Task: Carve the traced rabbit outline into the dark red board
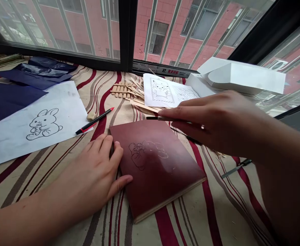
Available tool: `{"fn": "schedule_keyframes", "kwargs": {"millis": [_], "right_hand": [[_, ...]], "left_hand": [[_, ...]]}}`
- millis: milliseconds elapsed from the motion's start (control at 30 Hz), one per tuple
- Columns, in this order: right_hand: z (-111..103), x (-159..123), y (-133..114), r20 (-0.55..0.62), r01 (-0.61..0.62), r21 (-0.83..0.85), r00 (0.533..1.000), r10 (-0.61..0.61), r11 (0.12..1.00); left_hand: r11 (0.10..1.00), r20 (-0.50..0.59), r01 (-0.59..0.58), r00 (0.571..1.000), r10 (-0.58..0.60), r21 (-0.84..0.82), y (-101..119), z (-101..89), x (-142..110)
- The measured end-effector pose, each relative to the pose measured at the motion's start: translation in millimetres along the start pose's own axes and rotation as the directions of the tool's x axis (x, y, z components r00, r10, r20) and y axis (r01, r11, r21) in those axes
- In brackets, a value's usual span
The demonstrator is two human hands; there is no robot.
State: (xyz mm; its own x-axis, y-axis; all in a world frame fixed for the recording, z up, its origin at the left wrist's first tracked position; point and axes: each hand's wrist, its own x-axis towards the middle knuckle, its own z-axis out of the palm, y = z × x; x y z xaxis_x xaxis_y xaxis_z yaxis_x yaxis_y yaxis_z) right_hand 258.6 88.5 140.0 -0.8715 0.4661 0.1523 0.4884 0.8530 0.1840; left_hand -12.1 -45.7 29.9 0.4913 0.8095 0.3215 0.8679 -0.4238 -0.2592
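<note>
A flat maroon block [165, 184] with pale edges lies at an angle on the striped cloth. On its face is a thin line drawing of a rabbit [137, 155]. My left hand [102, 167] rests at the block's left edge, fingers loosely extended and the thumb tip on its top. Above the far right part of the block, my right hand [206, 119] is closed round a thin dark-tipped tool [153, 118] that points left; most of it is hidden by my fingers. Another slim dark object [185, 135] shows just under that hand.
A paper with a rabbit drawing [44, 124], an eraser [91, 117], a black-and-red pen [95, 120] and dark blue sheets [11, 99] lie left. Behind are wooden sticks [124, 90], printed drawings [160, 90] and a white box [244, 77]. A thin blade [237, 168] lies right.
</note>
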Motion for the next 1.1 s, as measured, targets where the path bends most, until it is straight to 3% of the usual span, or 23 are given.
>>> {"fn": "schedule_keyframes", "kwargs": {"millis": [67,233,333,567,800,1100], "right_hand": [[-4,-3,4,-0.002,-0.021,-0.023,1.0,0.021,1.0],[7,5,-3,0.313,0.011,0.012,0.95,-0.014,1.0],[13,11,-9,0.392,0.014,-0.019,0.92,-0.005,1.0],[13,12,-11,0.406,-0.001,0.064,0.914,-0.025,0.998],[16,9,-10,0.397,0.02,0.005,0.917,-0.021,1.0],[11,28,-41,0.461,0.088,-0.087,0.886,-0.038,0.992]], "left_hand": [[1.0,-0.002,0.004,1.0,-0.004,-0.004,0,1.4,0],[0.999,-0.025,-0.036,0.999,0.036,0.035,-2,-1.7,3],[0.998,-0.03,-0.056,0.998,0.057,0.034,-3,-4.9,6],[0.997,-0.029,-0.063,0.997,0.065,0.054,-4,-7.3,9],[0.996,-0.028,-0.083,0.996,0.084,0.04,-5,-8.3,9],[0.997,-0.005,-0.061,0.998,0.061,0.039,-4,-8.3,8]]}}
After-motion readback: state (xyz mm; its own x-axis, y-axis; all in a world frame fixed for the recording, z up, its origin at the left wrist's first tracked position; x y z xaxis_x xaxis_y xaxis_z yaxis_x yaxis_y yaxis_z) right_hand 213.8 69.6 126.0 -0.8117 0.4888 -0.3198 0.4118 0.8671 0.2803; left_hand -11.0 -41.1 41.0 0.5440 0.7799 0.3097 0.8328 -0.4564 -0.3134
